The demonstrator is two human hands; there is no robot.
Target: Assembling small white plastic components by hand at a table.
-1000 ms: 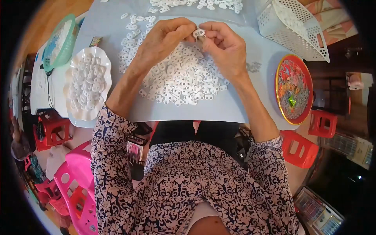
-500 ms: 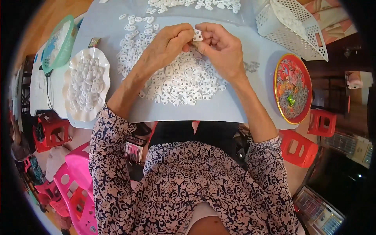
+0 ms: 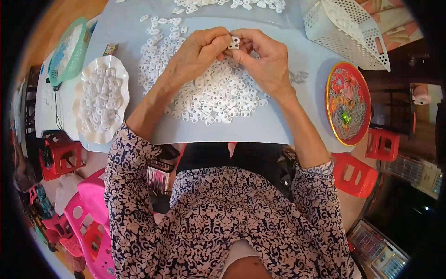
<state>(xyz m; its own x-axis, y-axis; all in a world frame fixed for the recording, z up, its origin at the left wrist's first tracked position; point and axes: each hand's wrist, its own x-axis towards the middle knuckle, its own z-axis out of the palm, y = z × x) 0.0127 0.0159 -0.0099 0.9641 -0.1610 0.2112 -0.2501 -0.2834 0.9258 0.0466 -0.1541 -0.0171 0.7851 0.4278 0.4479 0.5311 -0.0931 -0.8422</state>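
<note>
Between my two hands is a small white plastic piece with dark holes (image 3: 234, 43), held up over the table. My left hand (image 3: 204, 49) is closed, its thumb and fingers pinched at the piece's left side. My right hand (image 3: 265, 56) grips it from the right, fingers curled and thumb below. Under my hands spreads a heap of similar white plastic pieces (image 3: 218, 100), each with holes. Whether a second small part sits between my fingertips is hidden.
At the left stand a scalloped white dish (image 3: 124, 93) of white oval pieces and a green basket (image 3: 82, 51). A red gold-rimmed tray (image 3: 331, 114) with small grey metal parts lies right. Behind it is a white perforated basket (image 3: 367, 53). Red stools (image 3: 355, 174) flank the table (image 3: 223, 135).
The white piece between my fingertips has turned slightly, showing its holes more squarely. Both hands stay in nearly the same place.
</note>
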